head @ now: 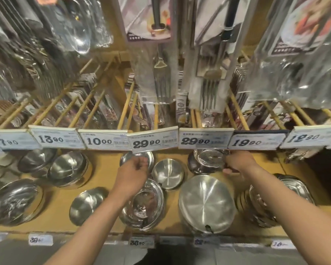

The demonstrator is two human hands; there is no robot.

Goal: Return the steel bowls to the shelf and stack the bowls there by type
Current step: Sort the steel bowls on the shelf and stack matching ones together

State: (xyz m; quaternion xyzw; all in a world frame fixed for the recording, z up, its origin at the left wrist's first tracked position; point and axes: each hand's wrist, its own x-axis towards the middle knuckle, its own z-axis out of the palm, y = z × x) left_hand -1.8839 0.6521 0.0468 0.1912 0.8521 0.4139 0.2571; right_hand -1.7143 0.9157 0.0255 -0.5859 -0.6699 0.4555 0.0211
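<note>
Several steel bowls stand on the wooden shelf (103, 180). My left hand (131, 177) reaches to the back of the shelf and grips the rim of a small shiny bowl (139, 156) under the price tags. My right hand (237, 163) holds the right rim of a polished bowl stack (206, 160) at the back. Between them sits a small matte bowl (167, 174). A shiny bowl (143, 205) lies under my left forearm. A large matte bowl (206, 203) stands in front of my right hand.
More bowl stacks stand at the right (266, 203) and the left (69, 169), with a matte bowl (84, 205) and a wide shiny bowl (13, 201) near the front. A row of price tags (153, 141) and hanging packaged cutlery (206, 88) overhang the back of the shelf.
</note>
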